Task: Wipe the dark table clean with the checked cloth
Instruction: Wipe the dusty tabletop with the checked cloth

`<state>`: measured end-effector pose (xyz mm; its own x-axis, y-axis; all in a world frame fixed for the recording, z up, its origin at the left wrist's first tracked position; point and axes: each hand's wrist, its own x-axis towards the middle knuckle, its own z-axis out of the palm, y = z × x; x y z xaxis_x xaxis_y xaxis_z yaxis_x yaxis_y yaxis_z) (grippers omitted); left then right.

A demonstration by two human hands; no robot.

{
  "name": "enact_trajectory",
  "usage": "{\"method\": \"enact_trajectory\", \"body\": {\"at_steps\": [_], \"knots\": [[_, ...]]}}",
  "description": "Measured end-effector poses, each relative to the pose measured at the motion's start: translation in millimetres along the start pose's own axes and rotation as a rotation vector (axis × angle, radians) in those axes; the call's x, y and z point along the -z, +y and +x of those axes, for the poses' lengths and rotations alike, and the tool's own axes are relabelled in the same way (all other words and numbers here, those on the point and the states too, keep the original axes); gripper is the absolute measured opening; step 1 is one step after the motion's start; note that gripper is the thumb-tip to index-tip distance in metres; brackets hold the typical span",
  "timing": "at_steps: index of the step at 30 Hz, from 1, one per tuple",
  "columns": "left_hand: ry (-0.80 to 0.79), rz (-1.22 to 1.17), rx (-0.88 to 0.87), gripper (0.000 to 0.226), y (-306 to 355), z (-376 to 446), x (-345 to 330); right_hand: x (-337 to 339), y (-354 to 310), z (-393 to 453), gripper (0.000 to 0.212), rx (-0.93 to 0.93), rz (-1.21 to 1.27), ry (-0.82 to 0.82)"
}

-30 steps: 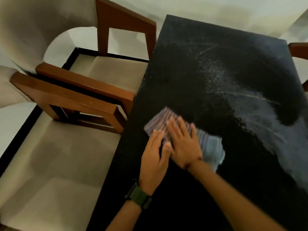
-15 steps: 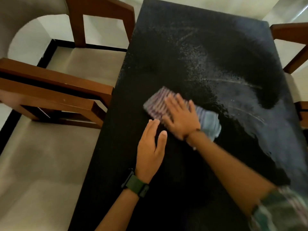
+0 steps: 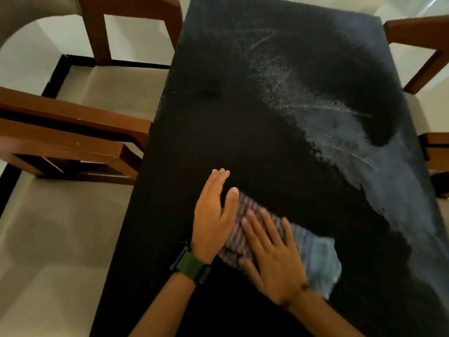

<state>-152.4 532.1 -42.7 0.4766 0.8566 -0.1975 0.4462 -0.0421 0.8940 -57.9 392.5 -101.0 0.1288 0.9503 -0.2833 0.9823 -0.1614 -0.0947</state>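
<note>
Our right hand (image 3: 272,259) presses the checked cloth (image 3: 313,254) flat on the dark bench (image 3: 218,117), fingers straight and spread. Our left hand (image 3: 213,215) lies flat just left of the cloth, fingers straight and together.

My right hand (image 3: 272,259) lies flat at lower centre of the frame, fingers spread and straight, pointing to the upper left. My left hand (image 3: 213,215) rests flat just beside it, fingers together, thumb out, its forearm entering from the bottom edge.
</note>
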Motion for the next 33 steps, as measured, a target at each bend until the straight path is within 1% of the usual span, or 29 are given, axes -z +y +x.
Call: {"method": "enact_trajectory", "body": {"at_steps": [2,3,5,6,9,12,15,17,20,24,28,29,31,33], "knots": [[0.02,0.024,-0.014,0.038,-3.9,3.1,-2.1,-14.6,0.4,-42.1,0.07,0.045,-0.068,-0.031],[0.028,0.02,-0.003,0.037,-5.8,4.2,-4.1,-17.4,4.8,-48.2,0.071,0.082,-0.084,-0.033],[0.04,0.009,0.019,0.036,-8.0,5.8,-9.5,-14.0,17.6,-35.6,0.071,0.128,-0.084,-0.006],[0.039,0.005,0.029,0.035,-8.3,6.9,-12.7,-9.1,25.1,-20.9,0.07,0.115,-0.087,0.015],[0.019,0.017,0.031,0.034,-7.3,9.6,-21.3,14.2,57.9,43.7,0.067,-0.022,-0.026,0.106],[0.058,0.054,-0.036,0.034,-4.6,14.1,-27.3,38.0,109.6,119.5,0.067,-0.197,-0.006,0.166],[0.083,0.065,-0.07,0.035,2.8,13.8,-31.5,60.5,148.4,175.0,0.065,-0.305,0.038,0.15],[0.082,0.072,-0.093,0.035,8.5,10.7,-33.5,63.9,151.4,183.5,0.065,-0.347,0.064,0.14],[0.055,0.09,-0.136,0.035,13.4,-1.9,-36.3,53.4,127.0,145.9,0.067,-0.351,0.071,0.135],[-0.048,0.07,-0.148,0.035,15.7,-18.5,-40.2,17.6,76.4,24.7,0.068,-0.299,0.064,0.09],[-0.121,0.083,-0.134,0.035,17.0,-31.2,-46.9,-27.1,41.7,-96.2,0.068,-0.323,0.0,0.05],[-0.131,0.085,-0.136,0.035,16.6,-34.5,-49.8,-31.5,40.1,-111.4,0.069,-0.321,-0.015,0.03],[-0.158,0.086,-0.132,0.035,15.8,-38.8,-56.3,-31.3,44.9,-114.6,0.069,-0.308,-0.02,0.008],[-0.182,0.086,-0.126,0.036,15.2,-40.6,-62.3,-23.3,58.7,-94.2,0.069,-0.31,-0.024,0.051]]}}
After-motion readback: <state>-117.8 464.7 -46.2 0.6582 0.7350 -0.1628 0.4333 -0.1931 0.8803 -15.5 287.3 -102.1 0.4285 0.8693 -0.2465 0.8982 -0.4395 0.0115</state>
